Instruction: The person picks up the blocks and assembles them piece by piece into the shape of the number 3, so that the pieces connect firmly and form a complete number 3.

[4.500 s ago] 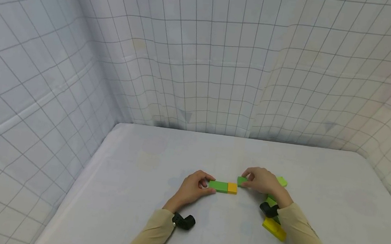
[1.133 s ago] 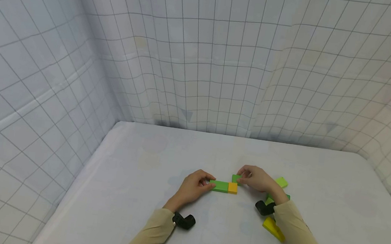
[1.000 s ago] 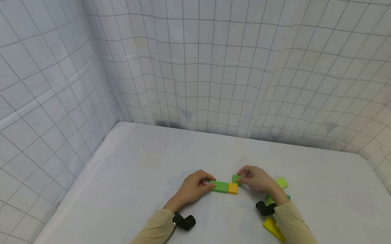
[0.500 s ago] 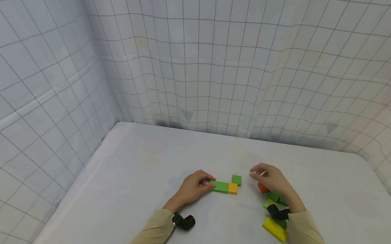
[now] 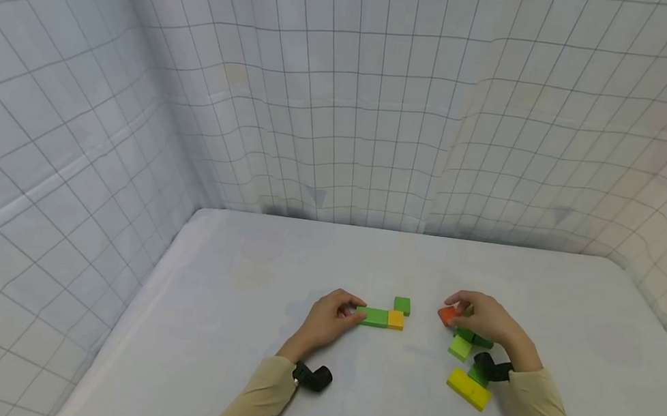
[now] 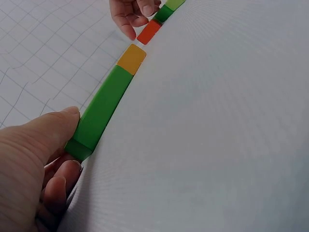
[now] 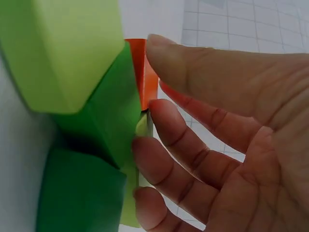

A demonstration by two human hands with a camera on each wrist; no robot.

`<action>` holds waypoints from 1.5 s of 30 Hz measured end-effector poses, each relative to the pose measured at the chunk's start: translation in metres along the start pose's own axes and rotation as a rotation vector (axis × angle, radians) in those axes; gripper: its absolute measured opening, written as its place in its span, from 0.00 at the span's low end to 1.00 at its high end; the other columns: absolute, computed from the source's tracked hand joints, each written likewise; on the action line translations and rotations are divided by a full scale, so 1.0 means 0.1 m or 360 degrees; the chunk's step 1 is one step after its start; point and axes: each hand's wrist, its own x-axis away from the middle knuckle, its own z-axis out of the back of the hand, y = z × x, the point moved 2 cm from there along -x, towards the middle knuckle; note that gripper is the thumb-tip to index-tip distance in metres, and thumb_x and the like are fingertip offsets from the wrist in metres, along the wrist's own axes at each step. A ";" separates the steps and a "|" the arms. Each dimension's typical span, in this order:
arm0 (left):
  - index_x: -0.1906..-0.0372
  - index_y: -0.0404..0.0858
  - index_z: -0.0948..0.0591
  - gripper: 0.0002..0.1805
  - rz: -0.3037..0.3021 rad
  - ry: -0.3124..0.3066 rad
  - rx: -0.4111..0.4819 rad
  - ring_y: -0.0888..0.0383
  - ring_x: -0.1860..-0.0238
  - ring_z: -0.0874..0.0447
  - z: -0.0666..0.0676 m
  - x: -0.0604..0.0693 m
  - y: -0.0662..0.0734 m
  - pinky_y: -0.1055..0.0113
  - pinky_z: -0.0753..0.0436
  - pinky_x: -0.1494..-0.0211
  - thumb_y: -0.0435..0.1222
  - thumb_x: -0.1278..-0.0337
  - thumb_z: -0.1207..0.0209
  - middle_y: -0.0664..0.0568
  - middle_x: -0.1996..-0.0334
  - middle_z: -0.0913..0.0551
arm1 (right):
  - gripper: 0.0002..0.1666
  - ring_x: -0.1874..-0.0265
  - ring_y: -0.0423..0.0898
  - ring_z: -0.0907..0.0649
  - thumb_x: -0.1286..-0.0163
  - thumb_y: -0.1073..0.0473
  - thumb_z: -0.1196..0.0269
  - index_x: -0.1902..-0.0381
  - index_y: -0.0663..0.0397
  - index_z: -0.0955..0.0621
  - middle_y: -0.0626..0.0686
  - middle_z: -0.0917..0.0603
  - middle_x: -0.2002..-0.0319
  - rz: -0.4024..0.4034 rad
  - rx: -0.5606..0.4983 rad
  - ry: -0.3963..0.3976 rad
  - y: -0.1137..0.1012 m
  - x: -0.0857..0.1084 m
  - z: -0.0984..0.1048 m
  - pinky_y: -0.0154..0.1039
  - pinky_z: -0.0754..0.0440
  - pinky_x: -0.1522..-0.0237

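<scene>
Fingers (image 6: 68,173) and thumb of our left hand (image 5: 324,321), just below the middle of the head view, pinch the left end of a long green block (image 5: 374,318), whose right end meets an orange block (image 5: 395,320). We see a small green block (image 5: 402,305) just above the orange one. Further right, our right hand (image 5: 486,319) holds a red block (image 5: 447,316) between narrowed thumb and forefinger; a yellow block (image 5: 468,389) lies at lower right.
</scene>
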 end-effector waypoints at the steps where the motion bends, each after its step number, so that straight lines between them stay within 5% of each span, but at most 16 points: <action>1: 0.56 0.44 0.15 0.12 -0.0002 0.0001 0.0002 0.64 0.71 0.27 0.00 0.00 0.00 0.70 0.26 0.66 0.44 0.42 0.37 0.59 0.68 0.24 | 0.18 0.66 0.49 0.23 0.41 0.62 0.31 0.53 0.60 0.20 0.54 0.23 0.63 0.0001 0.0009 -0.0001 0.01 0.00 0.00 0.42 0.24 0.66; 21: 0.55 0.44 0.15 0.13 0.0002 -0.0002 -0.0014 0.65 0.70 0.27 0.01 0.00 0.03 0.70 0.26 0.66 0.45 0.42 0.36 0.59 0.67 0.24 | 0.19 0.72 0.46 0.27 0.44 0.53 0.28 0.57 0.55 0.16 0.50 0.23 0.69 -0.0090 0.0217 -0.0015 -0.03 -0.05 -0.03 0.41 0.28 0.71; 45: 0.56 0.44 0.15 0.12 0.0039 0.0001 -0.0013 0.65 0.70 0.27 0.00 0.01 0.03 0.70 0.27 0.65 0.45 0.42 0.36 0.60 0.69 0.24 | 0.15 0.74 0.45 0.28 0.50 0.55 0.25 0.66 0.51 0.18 0.47 0.25 0.74 -0.0045 0.0068 -0.0116 -0.22 0.02 -0.25 0.41 0.29 0.72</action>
